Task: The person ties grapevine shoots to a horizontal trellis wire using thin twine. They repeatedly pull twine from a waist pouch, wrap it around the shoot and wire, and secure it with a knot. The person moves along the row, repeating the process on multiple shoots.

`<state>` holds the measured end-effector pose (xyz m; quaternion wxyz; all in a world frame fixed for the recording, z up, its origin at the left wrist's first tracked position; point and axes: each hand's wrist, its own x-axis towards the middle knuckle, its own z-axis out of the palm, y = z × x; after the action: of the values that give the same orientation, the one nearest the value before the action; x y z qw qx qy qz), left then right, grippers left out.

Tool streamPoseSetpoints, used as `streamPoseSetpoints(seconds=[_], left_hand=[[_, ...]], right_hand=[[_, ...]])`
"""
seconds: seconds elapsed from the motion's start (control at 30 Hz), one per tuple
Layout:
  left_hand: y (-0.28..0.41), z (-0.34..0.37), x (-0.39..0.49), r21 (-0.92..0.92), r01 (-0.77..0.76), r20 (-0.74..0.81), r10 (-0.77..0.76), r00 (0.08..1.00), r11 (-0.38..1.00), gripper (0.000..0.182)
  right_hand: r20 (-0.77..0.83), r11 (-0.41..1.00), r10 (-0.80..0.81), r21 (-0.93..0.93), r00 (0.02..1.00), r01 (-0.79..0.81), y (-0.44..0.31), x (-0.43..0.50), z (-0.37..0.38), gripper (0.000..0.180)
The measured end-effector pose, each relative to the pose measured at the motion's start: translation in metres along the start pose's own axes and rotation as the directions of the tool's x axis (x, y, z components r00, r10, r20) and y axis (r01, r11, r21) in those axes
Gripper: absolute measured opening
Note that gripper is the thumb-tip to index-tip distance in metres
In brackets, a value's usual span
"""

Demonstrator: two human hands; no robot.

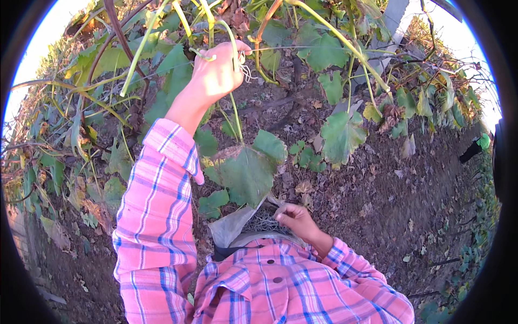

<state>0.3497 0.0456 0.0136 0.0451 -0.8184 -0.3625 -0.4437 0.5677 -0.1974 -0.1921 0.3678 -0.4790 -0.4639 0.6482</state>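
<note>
My left hand is raised among grapevine shoots at the top of the view, its fingers closed on several thin pale ties beside a taut trellis wire. A green shoot passes in front of the hand. Low in front of my waist, my right hand is at the rim of an open pale bag, its fingers curled. The bag holds a tangle of thin grey ties. Whether the right fingers hold any tie cannot be told. A large vine leaf hangs just above the bag.
Vine canes and leaves spread across the top and left. A trellis post stands at the upper right. Soil with dry leaves lies below. Part of a person shows at the far right, near another row of plants.
</note>
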Motion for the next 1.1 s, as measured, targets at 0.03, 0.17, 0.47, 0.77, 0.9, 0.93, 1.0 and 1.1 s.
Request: streamPoseSetpoints(seconds=[0.03, 0.17, 0.47, 0.77, 0.9, 0.93, 1.0, 1.1], left_hand=[[-0.002, -0.005, 0.002, -0.017, -0.013, 0.074, 0.014, 0.997, 1.0, 0.044], [-0.003, -0.007, 0.001, -0.071, 0.063, 0.132, -0.053, 0.99, 0.995, 0.044], [0.002, -0.009, 0.0, -0.076, 0.143, 0.155, -0.13, 0.979, 0.987, 0.045], [-0.005, -0.012, 0.002, -0.294, 0.145, 0.032, -0.142, 0.989, 0.945, 0.026], [-0.011, -0.02, 0.007, -0.251, 0.269, 0.18, -0.228, 0.957, 0.93, 0.025], [-0.01, -0.02, 0.008, -0.231, 0.303, 0.2, -0.26, 0.945, 0.925, 0.025], [-0.006, -0.02, 0.01, -0.199, 0.348, 0.22, -0.304, 0.927, 0.916, 0.024], [0.001, -0.02, 0.006, -0.031, 0.266, 0.123, -0.26, 0.958, 0.963, 0.027]], right_hand=[[0.09, 0.958, -0.106, -0.256, 0.99, 0.126, -0.001, -0.001, -0.002, 0.009], [0.254, 0.514, -0.188, -0.798, 0.949, 0.315, -0.041, -0.004, -0.007, 0.013], [-0.101, 0.349, -0.912, -0.701, 0.397, 0.622, -0.227, 0.092, 0.015, 0.019], [-0.091, 0.328, -0.907, -0.765, 0.412, 0.555, -0.246, 0.134, 0.029, 0.012], [0.013, 0.144, -0.957, -0.845, 0.289, 0.516, -0.244, 0.137, 0.029, 0.008], [0.036, 0.109, -0.963, -0.854, 0.267, 0.508, -0.243, 0.138, 0.03, 0.008], [0.085, 0.037, -0.971, -0.871, 0.223, 0.489, -0.243, 0.139, 0.031, 0.007], [0.028, 0.11, -0.971, -0.828, 0.236, 0.549, -0.242, 0.14, 0.03, 0.007]])
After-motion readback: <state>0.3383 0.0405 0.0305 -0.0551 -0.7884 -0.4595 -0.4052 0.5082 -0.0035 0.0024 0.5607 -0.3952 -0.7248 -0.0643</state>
